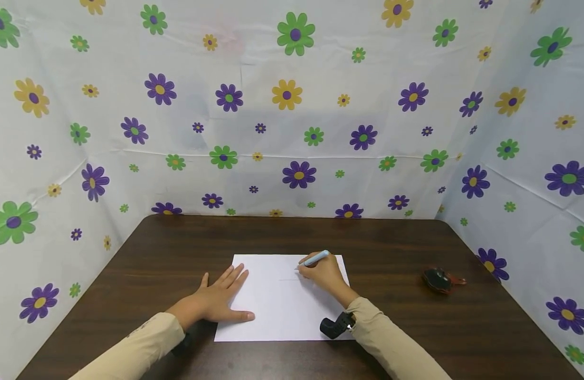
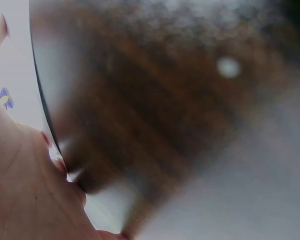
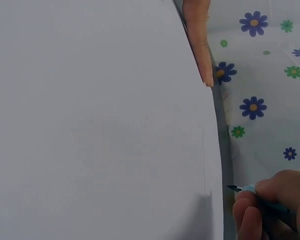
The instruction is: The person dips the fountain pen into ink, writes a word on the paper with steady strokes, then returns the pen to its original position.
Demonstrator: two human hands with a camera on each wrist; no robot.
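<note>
A white sheet of paper [image 1: 273, 306] lies on the dark wooden table [image 1: 391, 248]. My left hand [image 1: 222, 298] rests on its left side, fingers spread and straight, thumb near the lower part of the sheet. In the left wrist view the palm of the left hand [image 2: 25, 180] fills the lower left corner. My right hand [image 1: 327, 274] pinches a light blue pen [image 1: 316, 258] over the upper right of the paper. A thin straight line [image 1: 288, 279] runs across the sheet just below the pen tip. In the right wrist view, a dark point tips the pen [image 3: 248, 188].
To the right on the table sits a small glossy dark object [image 1: 441, 279] with a reddish-brown part sticking out. A black wrist device [image 1: 336, 325] hangs from the right sleeve above the paper's lower right corner. Flower-printed white cloth [image 1: 254, 116] encloses the table's back and sides.
</note>
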